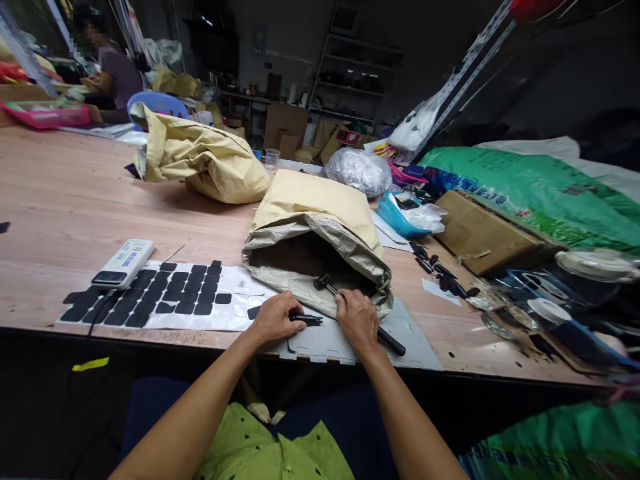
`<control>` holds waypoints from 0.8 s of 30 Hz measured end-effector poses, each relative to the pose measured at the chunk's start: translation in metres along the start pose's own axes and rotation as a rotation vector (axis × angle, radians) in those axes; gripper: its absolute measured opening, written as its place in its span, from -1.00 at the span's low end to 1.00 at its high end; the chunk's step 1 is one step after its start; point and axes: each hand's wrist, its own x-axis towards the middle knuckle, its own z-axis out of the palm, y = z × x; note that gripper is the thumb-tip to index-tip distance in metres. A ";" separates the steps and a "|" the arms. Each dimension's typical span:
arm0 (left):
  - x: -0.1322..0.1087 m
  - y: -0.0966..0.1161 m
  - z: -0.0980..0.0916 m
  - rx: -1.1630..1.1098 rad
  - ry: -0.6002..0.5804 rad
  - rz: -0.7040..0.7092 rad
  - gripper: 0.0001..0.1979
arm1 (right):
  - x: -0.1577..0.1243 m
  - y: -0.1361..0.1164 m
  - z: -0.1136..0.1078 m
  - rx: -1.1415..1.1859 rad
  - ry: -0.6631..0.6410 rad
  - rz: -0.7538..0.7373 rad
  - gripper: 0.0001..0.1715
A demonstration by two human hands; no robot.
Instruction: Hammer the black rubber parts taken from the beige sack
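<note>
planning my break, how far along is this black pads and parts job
Looks early. Done: a few gaps at the right of the pad sheet, and a small pile of black parts right of the sack. In hand: left hand holds a black part, right hand a black rod. Left: most pads remain on the sheet.

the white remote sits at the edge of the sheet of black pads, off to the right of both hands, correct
Wrong side: the white remote sits at the edge of the sheet of black pads, off to the left of the left hand and right hand. The head view shows it.
</note>
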 end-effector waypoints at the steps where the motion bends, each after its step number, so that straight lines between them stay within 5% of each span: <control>1: 0.000 0.001 -0.001 0.001 0.000 -0.002 -0.85 | -0.001 0.000 0.004 -0.005 0.017 0.003 -0.74; 7: -0.007 0.006 -0.012 0.061 -0.126 0.130 -0.83 | -0.007 -0.003 0.006 -0.015 0.070 0.012 -0.77; 12: -0.052 0.011 -0.013 0.160 -0.329 0.307 -0.80 | -0.006 -0.002 0.006 -0.022 0.083 0.006 -0.76; 17: -0.084 0.005 0.009 0.435 -0.232 0.348 -0.90 | -0.007 -0.002 0.007 -0.021 0.078 -0.001 -0.76; 24: -0.084 -0.006 0.021 0.525 -0.154 0.412 -0.93 | -0.008 -0.003 0.006 -0.021 0.078 0.002 -0.74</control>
